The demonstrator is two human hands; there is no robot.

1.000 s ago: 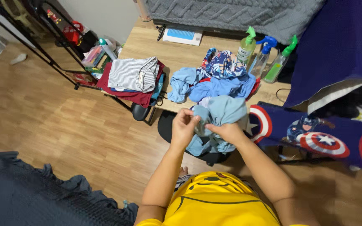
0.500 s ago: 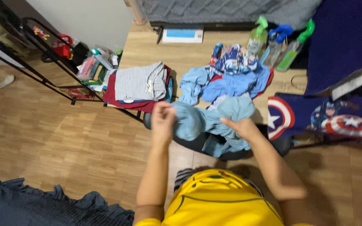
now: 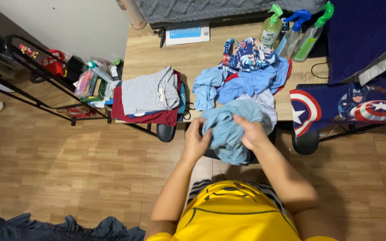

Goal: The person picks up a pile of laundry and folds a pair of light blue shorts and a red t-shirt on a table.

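— What are your hands doing?

— I am gripping a bunched light-blue garment [image 3: 228, 129] with both. My left hand [image 3: 196, 142] is closing its fingers on the garment's left edge, and my right hand [image 3: 252, 134] is clasping the cloth from the right, fingers curled into the folds.

— Where is that garment sitting?

— Taking the wooden table [image 3: 157, 49] as the mark: I am holding the garment just off the table's near edge, above the floor, with its upper part reaching back toward the tabletop.

— What is lying on the table?

— A loose heap of blue clothes [image 3: 242, 82] is sprawling at the near middle of the table, touching the garment I am holding, with a flowery patterned piece [image 3: 249, 53] topping it. A folded stack with a striped shirt [image 3: 150, 91] on top is resting at the table's near left corner, over a dark red piece [image 3: 135, 115]. Three spray bottles [image 3: 291, 29] are standing at the table's far right, and a white and blue flat box [image 3: 186, 35] is lying at its far edge. A blue cloth with round shield prints [image 3: 349, 107] is hanging off the table's right side.
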